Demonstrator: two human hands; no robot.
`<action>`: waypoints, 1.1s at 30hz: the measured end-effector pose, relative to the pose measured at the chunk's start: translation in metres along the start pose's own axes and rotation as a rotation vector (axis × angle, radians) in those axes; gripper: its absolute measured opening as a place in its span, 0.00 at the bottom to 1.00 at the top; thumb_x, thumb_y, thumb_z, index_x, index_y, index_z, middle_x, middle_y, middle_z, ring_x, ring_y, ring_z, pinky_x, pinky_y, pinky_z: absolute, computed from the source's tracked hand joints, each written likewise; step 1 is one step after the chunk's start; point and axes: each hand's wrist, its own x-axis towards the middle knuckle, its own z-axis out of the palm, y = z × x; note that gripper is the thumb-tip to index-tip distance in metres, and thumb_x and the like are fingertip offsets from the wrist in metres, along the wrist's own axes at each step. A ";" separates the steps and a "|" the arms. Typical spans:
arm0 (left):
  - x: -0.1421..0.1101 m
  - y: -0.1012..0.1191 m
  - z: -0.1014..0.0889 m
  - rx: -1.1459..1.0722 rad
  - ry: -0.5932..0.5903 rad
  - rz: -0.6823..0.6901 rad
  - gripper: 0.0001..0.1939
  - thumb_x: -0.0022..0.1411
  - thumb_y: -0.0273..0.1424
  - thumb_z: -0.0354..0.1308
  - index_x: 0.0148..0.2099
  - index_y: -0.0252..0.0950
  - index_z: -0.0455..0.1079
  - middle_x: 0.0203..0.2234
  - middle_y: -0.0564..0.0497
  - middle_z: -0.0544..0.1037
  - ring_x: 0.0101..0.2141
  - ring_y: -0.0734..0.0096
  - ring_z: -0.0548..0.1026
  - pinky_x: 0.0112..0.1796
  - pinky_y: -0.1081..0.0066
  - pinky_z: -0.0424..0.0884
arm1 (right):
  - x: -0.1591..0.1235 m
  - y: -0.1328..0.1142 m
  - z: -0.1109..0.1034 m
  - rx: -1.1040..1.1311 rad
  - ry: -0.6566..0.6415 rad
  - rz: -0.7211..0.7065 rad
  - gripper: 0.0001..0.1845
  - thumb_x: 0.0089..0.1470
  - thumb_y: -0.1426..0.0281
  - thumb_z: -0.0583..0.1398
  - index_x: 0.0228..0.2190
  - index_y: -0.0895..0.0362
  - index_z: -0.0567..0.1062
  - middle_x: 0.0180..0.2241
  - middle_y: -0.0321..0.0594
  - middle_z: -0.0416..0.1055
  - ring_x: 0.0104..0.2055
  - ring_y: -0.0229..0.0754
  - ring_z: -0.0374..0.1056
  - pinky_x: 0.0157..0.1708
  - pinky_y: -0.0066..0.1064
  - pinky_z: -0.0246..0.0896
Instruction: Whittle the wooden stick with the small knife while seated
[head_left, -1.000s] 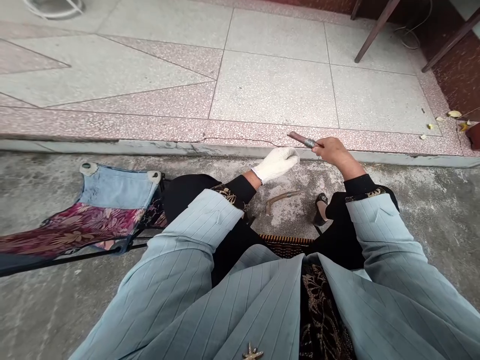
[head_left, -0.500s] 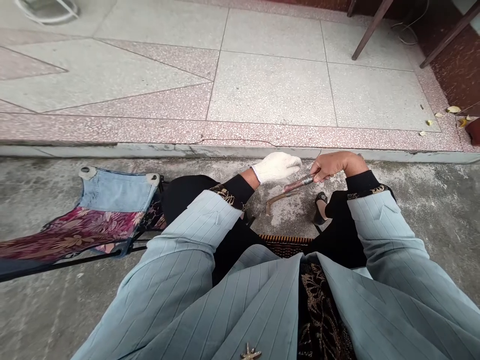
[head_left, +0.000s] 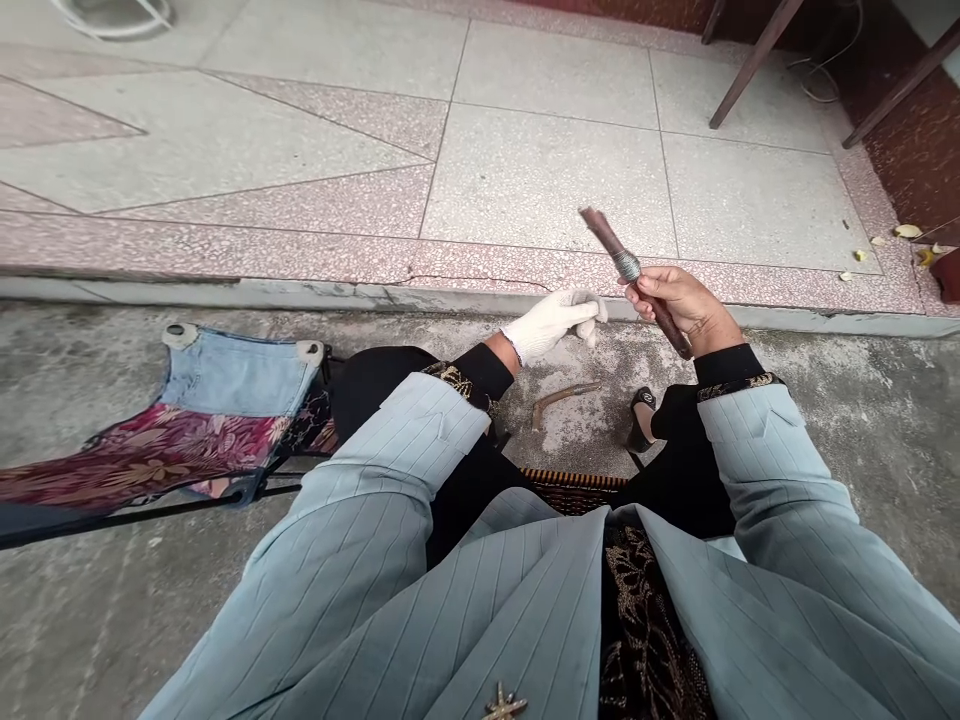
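My bare right hand (head_left: 673, 305) is closed around a brown wooden stick (head_left: 604, 236), which slants up and to the left with a rough, split far end. Thin metal wire (head_left: 627, 264) is wound in tight coils about its middle, just above my fingers. To the left, my left hand (head_left: 556, 324) wears a white knit glove. Its fingers are curled together, and whether anything is inside them is hidden. The gloved hand is apart from the stick. Below both hands, a bent, forked piece of branch (head_left: 564, 398) lies on the concrete.
A raised terrazzo step (head_left: 330, 262) runs across in front of me. On my left stands a folding chair (head_left: 225, 420) with denim and floral cloth. A woven seat (head_left: 574, 492) is beneath me. Yellow petals (head_left: 908, 231) and dark furniture legs (head_left: 754, 65) are at the right.
The stick first dipped toward the branch on the ground, then swung up, and its split end now points up-left over the step. The gloved hand has stayed near the same place, its fingers shifting slightly.
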 end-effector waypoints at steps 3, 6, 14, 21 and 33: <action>-0.001 -0.004 0.000 -0.071 -0.007 -0.048 0.12 0.62 0.37 0.57 0.38 0.32 0.70 0.22 0.52 0.73 0.22 0.74 0.73 0.30 0.71 0.71 | 0.003 -0.001 -0.005 0.017 0.089 -0.034 0.23 0.41 0.56 0.71 0.32 0.59 0.73 0.30 0.37 0.71 0.22 0.30 0.57 0.19 0.24 0.56; -0.002 -0.007 0.001 -0.133 -0.049 -0.046 0.10 0.62 0.35 0.55 0.38 0.31 0.71 0.25 0.48 0.76 0.25 0.72 0.75 0.33 0.68 0.72 | 0.003 0.000 -0.007 0.008 0.116 -0.093 0.23 0.45 0.53 0.69 0.34 0.58 0.73 0.41 0.45 0.75 0.25 0.31 0.60 0.20 0.25 0.59; -0.006 0.002 0.006 -0.262 -0.118 -0.106 0.20 0.54 0.26 0.47 0.43 0.27 0.76 0.34 0.36 0.80 0.37 0.58 0.79 0.43 0.56 0.73 | 0.006 0.008 -0.002 0.034 0.074 -0.100 0.25 0.52 0.52 0.64 0.41 0.58 0.73 0.43 0.49 0.76 0.31 0.36 0.70 0.19 0.24 0.62; -0.009 0.010 -0.001 -0.073 -0.237 -0.097 0.21 0.48 0.20 0.55 0.46 0.31 0.76 0.44 0.41 0.79 0.43 0.64 0.78 0.47 0.63 0.72 | 0.004 0.005 -0.008 0.063 0.151 -0.072 0.22 0.55 0.53 0.62 0.42 0.58 0.73 0.40 0.47 0.76 0.35 0.39 0.72 0.20 0.24 0.65; -0.005 0.009 0.001 0.307 -0.029 -0.099 0.12 0.62 0.35 0.57 0.36 0.30 0.73 0.29 0.47 0.78 0.23 0.78 0.75 0.26 0.77 0.71 | 0.006 0.005 -0.013 0.026 0.251 -0.087 0.24 0.53 0.51 0.62 0.43 0.56 0.73 0.45 0.46 0.74 0.41 0.40 0.72 0.22 0.24 0.65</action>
